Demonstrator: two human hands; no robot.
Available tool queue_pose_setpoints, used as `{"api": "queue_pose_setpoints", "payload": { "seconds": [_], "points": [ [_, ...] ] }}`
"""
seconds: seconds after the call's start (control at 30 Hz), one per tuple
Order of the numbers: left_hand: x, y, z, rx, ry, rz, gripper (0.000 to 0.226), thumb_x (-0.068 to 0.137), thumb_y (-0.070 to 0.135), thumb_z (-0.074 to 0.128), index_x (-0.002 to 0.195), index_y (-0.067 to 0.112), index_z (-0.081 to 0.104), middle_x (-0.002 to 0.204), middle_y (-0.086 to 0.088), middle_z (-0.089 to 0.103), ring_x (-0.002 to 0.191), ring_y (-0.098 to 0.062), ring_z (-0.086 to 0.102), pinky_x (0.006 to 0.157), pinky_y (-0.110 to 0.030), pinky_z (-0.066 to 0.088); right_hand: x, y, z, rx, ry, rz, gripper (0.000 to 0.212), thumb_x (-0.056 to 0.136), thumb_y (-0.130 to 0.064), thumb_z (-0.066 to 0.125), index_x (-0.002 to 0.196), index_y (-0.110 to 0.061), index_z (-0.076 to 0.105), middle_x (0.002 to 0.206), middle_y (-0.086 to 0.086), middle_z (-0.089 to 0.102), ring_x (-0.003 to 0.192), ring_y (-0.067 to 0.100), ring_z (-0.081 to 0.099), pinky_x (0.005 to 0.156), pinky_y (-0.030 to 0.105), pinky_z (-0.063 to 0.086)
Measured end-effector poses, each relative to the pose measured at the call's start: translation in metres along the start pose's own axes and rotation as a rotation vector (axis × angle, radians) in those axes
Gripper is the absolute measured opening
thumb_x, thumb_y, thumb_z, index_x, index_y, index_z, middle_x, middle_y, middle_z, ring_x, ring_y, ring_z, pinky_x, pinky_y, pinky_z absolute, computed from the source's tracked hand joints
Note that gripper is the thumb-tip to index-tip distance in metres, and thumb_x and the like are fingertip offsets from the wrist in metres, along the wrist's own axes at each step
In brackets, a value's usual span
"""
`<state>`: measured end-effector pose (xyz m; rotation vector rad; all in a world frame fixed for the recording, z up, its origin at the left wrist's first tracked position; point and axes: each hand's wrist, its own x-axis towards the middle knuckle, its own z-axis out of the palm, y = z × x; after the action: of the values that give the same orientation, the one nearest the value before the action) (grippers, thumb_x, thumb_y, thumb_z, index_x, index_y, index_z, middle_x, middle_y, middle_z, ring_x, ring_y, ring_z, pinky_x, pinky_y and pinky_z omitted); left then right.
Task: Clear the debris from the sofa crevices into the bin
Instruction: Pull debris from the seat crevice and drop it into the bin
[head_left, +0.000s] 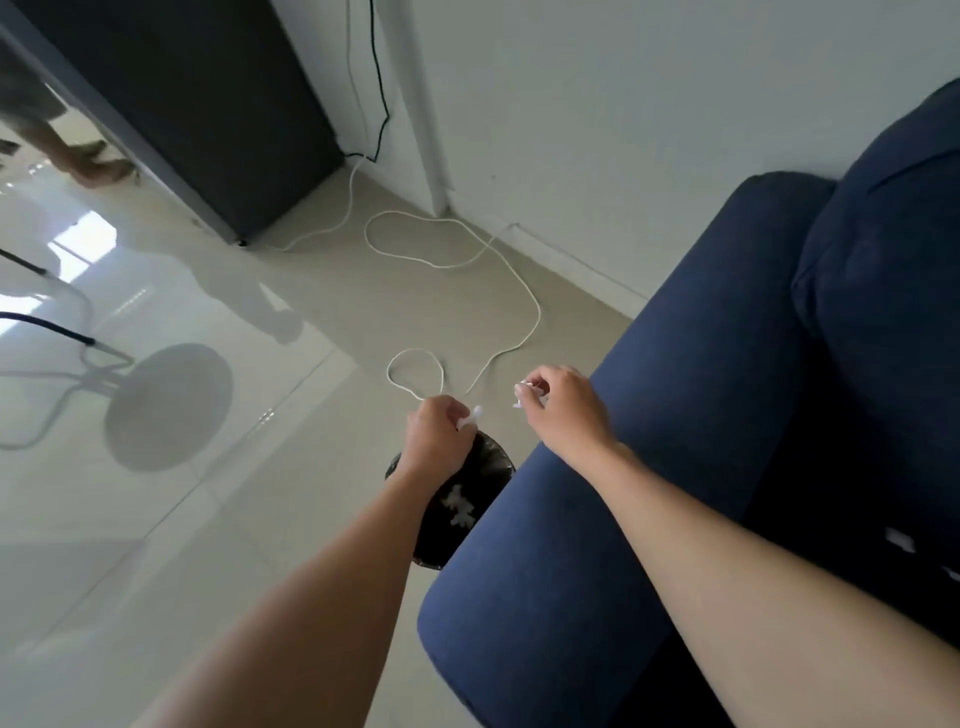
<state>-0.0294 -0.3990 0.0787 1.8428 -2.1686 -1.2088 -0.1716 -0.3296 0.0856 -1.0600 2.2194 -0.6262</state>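
Note:
A dark blue sofa (727, 395) fills the right side, its armrest running toward me. Beside the armrest on the floor stands a black-lined bin (462, 499) with white scraps (460, 506) inside. My left hand (436, 436) hovers over the bin's far rim, fingers pinched on a small white scrap (474, 415). My right hand (563, 405) is above the armrest's far end, fingers closed on another white scrap (524, 392). A white piece (901, 540) lies on the dark seat at the right.
A white cable (457, 265) loops over the pale tiled floor beyond the bin. A dark cabinet (197, 104) stands at the back left by the wall. A glass table edge with a stand's round base (166, 405) is at the left. A person's legs show far left.

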Motion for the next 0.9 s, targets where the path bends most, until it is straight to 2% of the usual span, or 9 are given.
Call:
{"api": "queue_pose_setpoints", "payload": {
  "seconds": [0.1,0.23,0.37,0.43,0.53,0.6,0.73,0.8,0.9],
  "points": [
    [0.008,-0.033,-0.012,-0.002,-0.019,-0.082,0.017,0.088,0.017,0.063,0.098,0.004,0.069,0.086,-0.002,0.061,0.082,-0.017,0.055,0.072,-0.020,0.037,0.009,-0.017,0.035,-0.038,-0.094,-0.018,0.022,0.093,-0.030,0.052,0.099,-0.013,0.064,0.106,0.005,0.065,0.091,0.021,0.057,0.068,0.028,0.039],
    [0.018,-0.064,-0.019,-0.021,-0.033,-0.175,0.017,0.086,0.011,0.061,0.100,0.004,0.069,0.089,-0.003,0.061,0.090,-0.022,0.060,0.074,-0.020,0.038,0.016,-0.029,0.071,-0.056,-0.183,-0.021,0.017,0.090,-0.016,0.053,0.102,-0.009,0.064,0.108,0.009,0.064,0.096,0.025,0.059,0.072,0.026,0.040],
    [0.026,-0.079,-0.022,-0.028,-0.079,-0.242,0.023,0.086,0.006,0.057,0.107,0.004,0.067,0.107,-0.009,0.064,0.102,-0.024,0.060,0.079,-0.022,0.041,0.019,-0.035,0.094,-0.072,-0.259,-0.011,0.023,0.090,-0.008,0.050,0.108,-0.007,0.063,0.115,0.012,0.061,0.101,0.026,0.059,0.079,0.028,0.045],
    [0.028,-0.083,-0.022,-0.018,-0.103,-0.272,0.029,0.086,0.004,0.054,0.113,0.005,0.065,0.120,-0.012,0.063,0.111,-0.027,0.059,0.083,-0.023,0.043,0.018,-0.035,0.101,-0.103,-0.330,-0.004,0.029,0.092,-0.009,0.050,0.119,-0.008,0.061,0.123,0.013,0.059,0.109,0.028,0.057,0.089,0.032,0.047],
    [0.026,-0.083,-0.024,0.049,-0.161,-0.285,0.046,0.090,0.007,0.055,0.136,0.008,0.051,0.137,-0.013,0.054,0.126,-0.027,0.051,0.096,-0.027,0.042,0.016,-0.035,0.105,-0.118,-0.419,0.020,0.042,0.093,-0.008,0.051,0.135,-0.010,0.050,0.138,0.013,0.051,0.127,0.028,0.048,0.104,0.034,0.040],
    [0.024,-0.079,-0.024,0.091,-0.193,-0.294,0.055,0.090,0.007,0.056,0.143,0.009,0.042,0.142,-0.013,0.048,0.132,-0.027,0.047,0.102,-0.029,0.040,0.016,-0.034,0.100,-0.109,-0.408,0.029,0.044,0.093,-0.007,0.048,0.137,-0.010,0.048,0.141,0.012,0.050,0.130,0.027,0.047,0.106,0.034,0.039],
    [0.019,-0.058,-0.017,0.131,-0.214,-0.288,0.053,0.089,0.013,0.056,0.140,0.009,0.047,0.139,-0.014,0.052,0.128,-0.030,0.049,0.100,-0.032,0.042,0.016,-0.021,0.071,-0.112,-0.345,0.052,0.043,0.095,-0.011,0.047,0.137,-0.010,0.048,0.142,0.011,0.049,0.130,0.027,0.046,0.104,0.036,0.041],
    [0.014,-0.039,-0.007,0.170,-0.209,-0.230,0.048,0.089,0.020,0.057,0.136,0.010,0.052,0.134,-0.013,0.057,0.125,-0.031,0.052,0.100,-0.036,0.044,0.015,-0.010,0.050,-0.131,-0.278,0.067,0.044,0.095,-0.017,0.049,0.139,-0.009,0.046,0.148,0.010,0.043,0.135,0.027,0.042,0.107,0.039,0.039],
    [0.005,0.002,0.015,0.215,-0.203,-0.114,0.053,0.092,0.030,0.054,0.142,0.016,0.046,0.141,-0.009,0.053,0.131,-0.028,0.048,0.105,-0.039,0.042,0.007,0.009,0.012,-0.175,-0.148,0.111,0.045,0.097,-0.025,0.048,0.139,-0.009,0.044,0.155,0.010,0.031,0.138,0.029,0.038,0.109,0.044,0.038]
  ]
}}
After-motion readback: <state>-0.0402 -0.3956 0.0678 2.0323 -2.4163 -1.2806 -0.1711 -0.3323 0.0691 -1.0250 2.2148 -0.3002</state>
